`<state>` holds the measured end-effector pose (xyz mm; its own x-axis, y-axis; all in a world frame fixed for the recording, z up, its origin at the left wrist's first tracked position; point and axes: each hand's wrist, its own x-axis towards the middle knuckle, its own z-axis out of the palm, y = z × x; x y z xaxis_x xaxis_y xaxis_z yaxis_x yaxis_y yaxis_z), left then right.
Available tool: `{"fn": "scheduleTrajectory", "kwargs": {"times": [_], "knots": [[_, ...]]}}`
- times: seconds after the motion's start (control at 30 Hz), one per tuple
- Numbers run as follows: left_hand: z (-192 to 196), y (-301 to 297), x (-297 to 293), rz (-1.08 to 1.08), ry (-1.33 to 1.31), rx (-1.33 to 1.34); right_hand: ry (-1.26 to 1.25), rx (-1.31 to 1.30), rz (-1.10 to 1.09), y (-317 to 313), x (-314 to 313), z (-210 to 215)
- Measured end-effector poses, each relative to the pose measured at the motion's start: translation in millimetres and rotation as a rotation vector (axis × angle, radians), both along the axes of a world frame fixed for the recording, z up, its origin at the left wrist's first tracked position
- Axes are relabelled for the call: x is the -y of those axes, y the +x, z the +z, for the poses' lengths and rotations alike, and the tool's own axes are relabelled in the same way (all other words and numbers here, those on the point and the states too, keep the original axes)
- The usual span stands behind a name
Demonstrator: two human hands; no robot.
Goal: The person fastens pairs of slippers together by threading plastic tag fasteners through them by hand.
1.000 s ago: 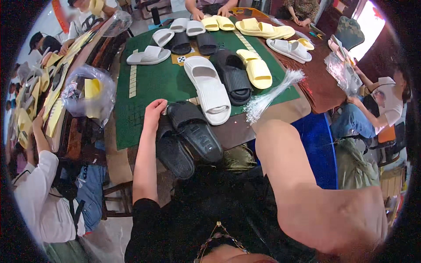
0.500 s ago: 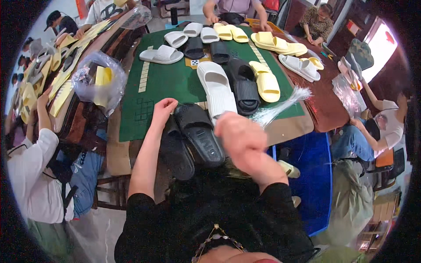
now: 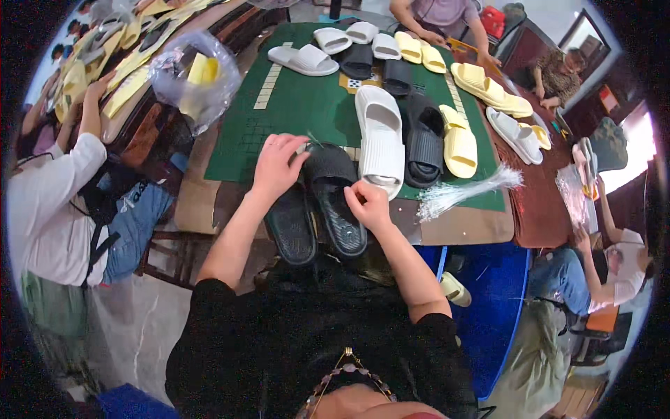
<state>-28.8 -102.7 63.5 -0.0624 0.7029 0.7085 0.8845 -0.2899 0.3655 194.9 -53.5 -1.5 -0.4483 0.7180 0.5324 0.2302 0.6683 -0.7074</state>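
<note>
Beside half-curled left hand (image 3: 280,164) and bunched right hand (image 3: 368,204): black slide sandals (image 3: 338,216), heels past the near edge of brown table (image 3: 457,228); cannot tell whether gripped. Beyond left hand, open green mat (image 3: 301,101). Rightward below right hand, blue bin (image 3: 497,279), with cream slide (image 3: 455,288) inside.

From the wearer's head, the wide fisheye view looks down over the black shirt (image 3: 300,335) and forward across the green mat (image 3: 307,94). It sits fairly near the left hand (image 3: 279,166) and right hand (image 3: 368,204), both about mid-picture; toward the curved dark rim, shapes seem too stretched to place well.
</note>
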Motion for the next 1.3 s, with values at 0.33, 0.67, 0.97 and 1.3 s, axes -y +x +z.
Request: {"fn": "scheduleTrajectory", "kwargs": {"times": [0.33,0.67,0.97,1.3], "knots": [[-47.9,41.4,90.8,0.293,-0.358,-0.012,0.028,-0.004,0.12,-3.9,3.4,9.2],[-48.8,36.7,41.2,0.422,-0.362,0.038,-0.024,0.074,0.41,1.6,6.7,10.6],[-49.4,-36.1,55.2,0.503,-0.35,0.188,0.162,0.066,0.358,-2.6,3.4,8.6],[-53.2,-138.8,40.7,0.692,-0.381,0.074,0.228,0.048,0.29,-3.8,-1.1,-2.0]]}}
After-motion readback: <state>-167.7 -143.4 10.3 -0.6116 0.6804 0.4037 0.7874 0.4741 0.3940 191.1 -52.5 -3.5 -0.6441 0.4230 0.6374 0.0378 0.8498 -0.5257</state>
